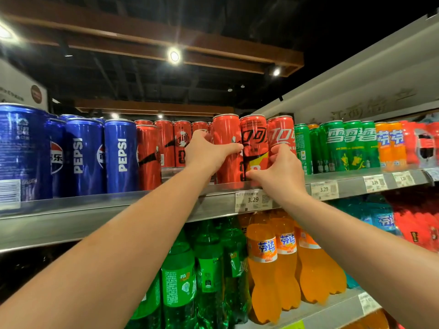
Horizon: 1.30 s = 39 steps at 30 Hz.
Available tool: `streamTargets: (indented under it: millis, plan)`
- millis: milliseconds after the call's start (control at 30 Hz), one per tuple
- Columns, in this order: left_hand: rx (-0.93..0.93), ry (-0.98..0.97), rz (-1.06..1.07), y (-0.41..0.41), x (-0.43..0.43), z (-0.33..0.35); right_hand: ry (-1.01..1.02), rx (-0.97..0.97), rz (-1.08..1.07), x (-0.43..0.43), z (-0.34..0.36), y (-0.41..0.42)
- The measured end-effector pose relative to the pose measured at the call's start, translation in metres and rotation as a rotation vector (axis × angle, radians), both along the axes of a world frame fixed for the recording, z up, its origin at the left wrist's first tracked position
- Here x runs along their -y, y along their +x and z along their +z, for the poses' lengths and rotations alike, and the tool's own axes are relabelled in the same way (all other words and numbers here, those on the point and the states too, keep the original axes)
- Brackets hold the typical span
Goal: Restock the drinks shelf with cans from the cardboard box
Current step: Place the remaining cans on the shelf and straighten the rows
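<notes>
On the top metal shelf stand rows of tall slim cans. My left hand grips a red cola can at the shelf's front edge, fingers wrapped round its middle. My right hand holds the red can beside it, thumb low on the can's front and fingers curled on its right side. A third red can stands just right of that one. The cardboard box is out of view.
Blue Pepsi cans fill the shelf's left, more red cans stand behind, green Sprite cans and orange cans to the right. Price tags hang on the shelf edge. Green bottles and orange bottles stand below.
</notes>
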<state>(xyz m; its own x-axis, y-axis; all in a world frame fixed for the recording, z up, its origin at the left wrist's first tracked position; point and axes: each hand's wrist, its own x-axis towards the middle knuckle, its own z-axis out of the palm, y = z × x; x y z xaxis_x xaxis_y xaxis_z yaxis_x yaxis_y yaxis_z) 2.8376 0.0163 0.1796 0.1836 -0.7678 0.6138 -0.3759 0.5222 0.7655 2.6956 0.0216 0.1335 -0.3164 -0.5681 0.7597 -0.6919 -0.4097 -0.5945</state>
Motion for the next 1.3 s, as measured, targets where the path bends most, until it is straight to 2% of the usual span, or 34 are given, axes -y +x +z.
streamTargets:
  millis: [267,433,700,867,1033,1300]
  plan:
    - [-0.046,0.045,-0.046,0.004,0.004,-0.002,0.024,0.031,0.014,0.000,0.000,-0.004]
    - [0.069,0.064,-0.025,0.004,-0.001,-0.007,0.024,0.033,0.015,-0.002,-0.001,-0.004]
    - [0.075,0.069,0.005,0.007,-0.003,-0.008,0.044,0.054,0.016,0.000,-0.001,-0.004]
    - [0.146,0.049,0.035,0.004,-0.011,-0.009,0.023,0.034,0.018,-0.008,-0.005,0.000]
    - [0.362,0.065,0.161,0.010,-0.027,-0.011,0.112,-0.215,-0.070,-0.028,-0.003,-0.003]
    - [0.845,0.023,0.379,0.018,-0.076,-0.037,0.336,-0.611,-0.153,-0.066,-0.009,-0.008]
